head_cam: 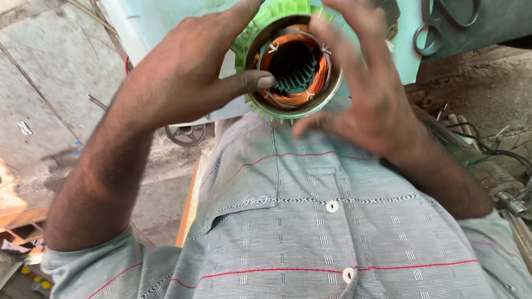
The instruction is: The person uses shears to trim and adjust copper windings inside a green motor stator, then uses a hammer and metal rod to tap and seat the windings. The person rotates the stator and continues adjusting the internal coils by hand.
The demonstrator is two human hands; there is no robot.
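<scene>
Top centre of the frame, our left hand (184, 80) and right hand (369, 97) spread wide around the motor stator (294, 68), probably heavy and rigid; we'd grip its steel rim, sparing fragile copper windings (317, 79).

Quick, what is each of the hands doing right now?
Left hand: open, fingers spread, thumb tip touching the copper-wound round metal motor stator.
Right hand: open, blurred, beside the stator; whether it touches cannot be told.
</scene>
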